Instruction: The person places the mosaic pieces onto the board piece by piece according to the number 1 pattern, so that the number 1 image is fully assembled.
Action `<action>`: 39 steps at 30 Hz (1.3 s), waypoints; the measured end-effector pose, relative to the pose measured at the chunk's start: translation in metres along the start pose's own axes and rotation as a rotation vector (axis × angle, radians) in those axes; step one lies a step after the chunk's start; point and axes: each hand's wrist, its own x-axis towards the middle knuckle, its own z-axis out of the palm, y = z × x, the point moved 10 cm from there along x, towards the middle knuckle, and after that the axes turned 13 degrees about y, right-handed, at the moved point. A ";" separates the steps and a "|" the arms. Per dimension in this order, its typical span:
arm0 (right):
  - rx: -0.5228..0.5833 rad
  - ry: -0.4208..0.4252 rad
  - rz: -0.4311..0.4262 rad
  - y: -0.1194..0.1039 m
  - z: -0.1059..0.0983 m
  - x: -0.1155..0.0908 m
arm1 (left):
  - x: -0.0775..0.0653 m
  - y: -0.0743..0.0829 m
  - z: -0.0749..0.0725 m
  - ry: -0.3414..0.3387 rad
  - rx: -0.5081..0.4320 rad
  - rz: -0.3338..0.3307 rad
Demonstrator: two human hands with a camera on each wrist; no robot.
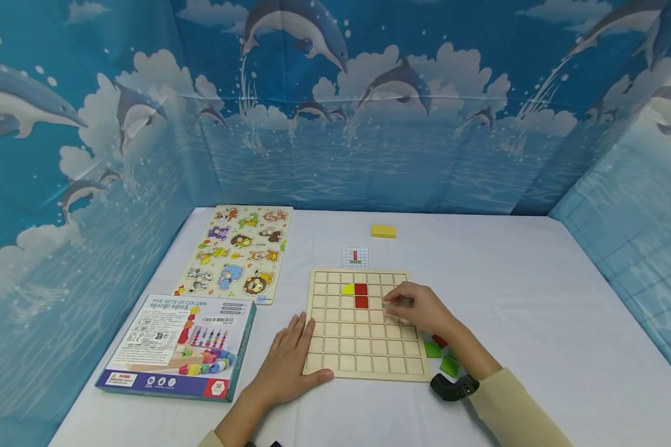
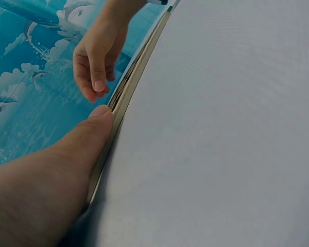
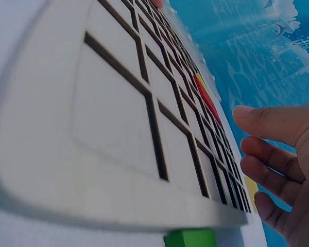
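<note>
A wooden grid board (image 1: 346,346) lies on the white table. Two red squares (image 1: 361,295), one below the other, sit in its upper cells, and a small yellow piece (image 1: 348,289) is left of the top one. Flat along the board's left edge rests my left hand (image 1: 285,357), its thumb by the near edge. My right hand (image 1: 422,307) hovers over the board's right side; the right wrist view shows thumb and bent fingers apart, with nothing between them. Under the right forearm, green pieces (image 1: 432,349) and a partly hidden red piece (image 1: 439,341) lie beside the board.
A small gridded pattern card (image 1: 355,257) lies just beyond the board, and a yellow block (image 1: 383,231) is farther back. To the left are an animal puzzle board (image 1: 237,254) and a boxed bead set (image 1: 173,347). Dolphin-print cloth (image 1: 335,167) surrounds the table.
</note>
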 end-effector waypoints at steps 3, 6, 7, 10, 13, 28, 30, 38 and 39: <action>-0.004 0.012 -0.004 0.002 -0.006 -0.003 | 0.000 0.000 0.000 0.002 -0.003 0.001; -0.008 0.021 0.003 0.006 -0.012 -0.007 | 0.001 0.000 0.000 -0.001 -0.001 0.004; -0.011 0.023 0.006 0.008 -0.013 -0.009 | 0.001 0.001 0.000 -0.001 -0.001 0.006; -0.018 0.030 0.015 0.012 -0.017 -0.012 | 0.000 0.001 0.000 -0.002 0.000 0.005; -0.028 0.034 0.019 0.016 -0.020 -0.015 | 0.000 0.000 -0.001 0.000 -0.004 0.001; -0.093 0.089 0.060 0.033 -0.043 -0.036 | -0.002 0.001 -0.001 0.003 -0.005 0.008; -0.109 0.096 0.065 0.035 -0.046 -0.038 | -0.001 0.001 -0.002 0.006 -0.004 0.010; -0.143 0.108 0.095 0.045 -0.056 -0.049 | -0.001 0.001 -0.001 0.012 -0.009 0.012; -0.144 0.108 0.100 0.046 -0.058 -0.050 | -0.002 0.001 -0.001 0.011 -0.008 0.012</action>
